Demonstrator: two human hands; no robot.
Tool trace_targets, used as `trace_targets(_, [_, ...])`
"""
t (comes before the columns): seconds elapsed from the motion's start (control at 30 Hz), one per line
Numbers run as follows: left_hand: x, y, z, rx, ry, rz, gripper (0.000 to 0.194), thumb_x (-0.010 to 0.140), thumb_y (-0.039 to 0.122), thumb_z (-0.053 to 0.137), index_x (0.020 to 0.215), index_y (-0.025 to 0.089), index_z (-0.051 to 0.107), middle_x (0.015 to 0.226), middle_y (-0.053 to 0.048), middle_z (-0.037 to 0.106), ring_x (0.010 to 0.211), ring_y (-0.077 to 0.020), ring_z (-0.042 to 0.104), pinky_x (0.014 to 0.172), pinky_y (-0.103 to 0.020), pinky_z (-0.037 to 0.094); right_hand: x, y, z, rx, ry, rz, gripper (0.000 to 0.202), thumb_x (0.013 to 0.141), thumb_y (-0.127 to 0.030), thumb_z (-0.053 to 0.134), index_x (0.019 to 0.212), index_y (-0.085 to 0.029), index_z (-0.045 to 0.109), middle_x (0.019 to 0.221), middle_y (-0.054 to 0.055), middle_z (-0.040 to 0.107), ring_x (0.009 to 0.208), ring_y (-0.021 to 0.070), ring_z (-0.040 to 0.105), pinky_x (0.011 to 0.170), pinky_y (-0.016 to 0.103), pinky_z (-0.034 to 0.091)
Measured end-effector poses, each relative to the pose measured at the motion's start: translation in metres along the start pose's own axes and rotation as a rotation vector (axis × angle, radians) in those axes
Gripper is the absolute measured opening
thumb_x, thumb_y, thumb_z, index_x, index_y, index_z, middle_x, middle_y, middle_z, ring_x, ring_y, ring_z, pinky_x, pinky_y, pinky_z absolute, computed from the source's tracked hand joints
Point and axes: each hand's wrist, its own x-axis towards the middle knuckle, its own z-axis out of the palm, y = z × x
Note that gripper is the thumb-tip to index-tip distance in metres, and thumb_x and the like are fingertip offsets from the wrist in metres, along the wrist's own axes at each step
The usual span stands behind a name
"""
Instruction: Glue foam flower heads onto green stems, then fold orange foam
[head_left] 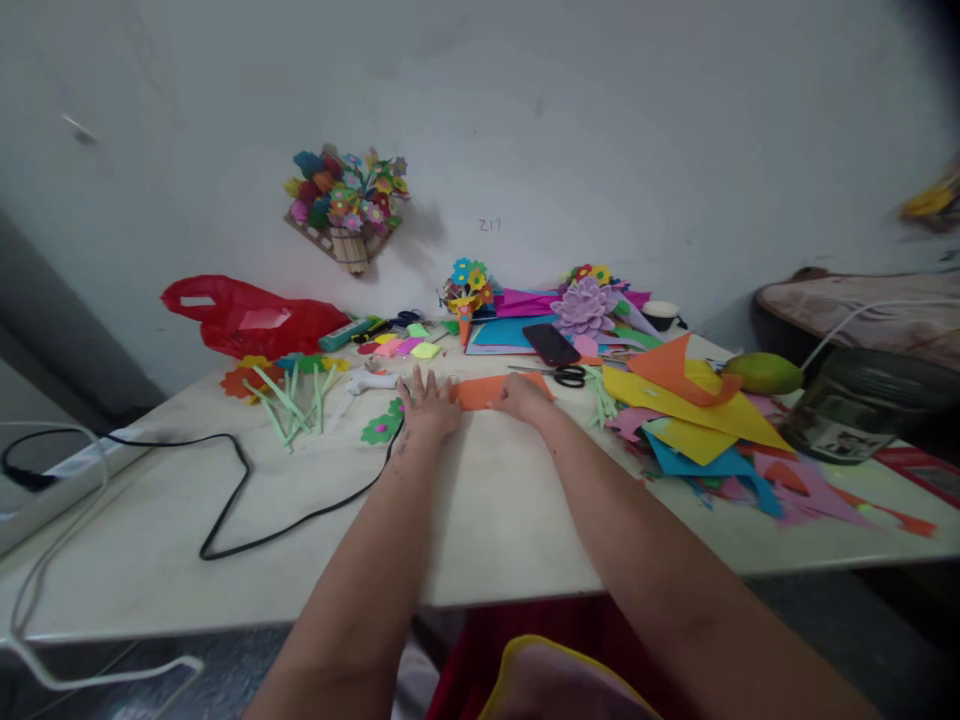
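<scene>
An orange craft sheet (480, 393) lies flat on the table between my two hands. My left hand (429, 402) rests at the sheet's left end, fingers spread and pointing forward. Over the right part of the sheet, my right hand (523, 398) is closed, its fingers curled against the surface; whatever they hold is hidden. Left of my left hand sit a white glue gun (371, 382) and a green foam flower shape (382, 425) with a pink centre. Black-handled scissors (566, 375) lie just beyond my right hand.
Colourful foam scraps (697, 410) heap on the right beside a glass jar (847, 405). Pale green strips (300, 405) lie on the left, near a red plastic bag (255, 315). A black cord (240, 490) crosses the table. A phone (551, 344) lies behind.
</scene>
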Motion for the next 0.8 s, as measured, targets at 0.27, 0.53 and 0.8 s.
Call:
trace_targets(0.27, [0.003,-0.027,-0.001,0.030,0.020,-0.078,0.054,0.082,0.045,0.030,0.135,0.032,0.032,0.148,0.001,0.008,0.130,-0.0301,-0.019,0.096,-0.059,-0.016,0.001,0.001,0.000,0.012,-0.017,0.014,0.032,0.067,-0.044,0.062,0.083,-0.016,0.064,0.083,0.008,0.066,0.074,0.0165,0.060,0.058,0.022,0.037])
trace_targets(0.53, [-0.004,-0.034,-0.017,-0.079,0.391,-0.150,0.049,0.085,0.031,0.031,0.134,0.024,0.036,0.146,-0.005,0.020,0.133,-0.0315,-0.005,0.103,-0.056,0.002,0.001,0.002,0.002,-0.006,0.016,-0.029,0.032,0.069,-0.045,0.060,0.082,-0.016,0.063,0.085,0.008,0.066,0.076,0.0169,0.059,0.057,0.022,0.037])
trace_targets(0.8, [-0.007,0.001,-0.027,-0.474,0.372,0.111,0.037,0.085,0.023,0.033,0.113,0.018,0.056,0.111,-0.009,0.060,0.101,-0.0189,0.055,0.086,-0.028,0.040,-0.003,-0.007,0.004,-0.009,0.038,-0.020,0.034,0.072,-0.040,0.059,0.092,-0.013,0.060,0.089,0.011,0.064,0.085,0.0187,0.059,0.063,0.023,0.038])
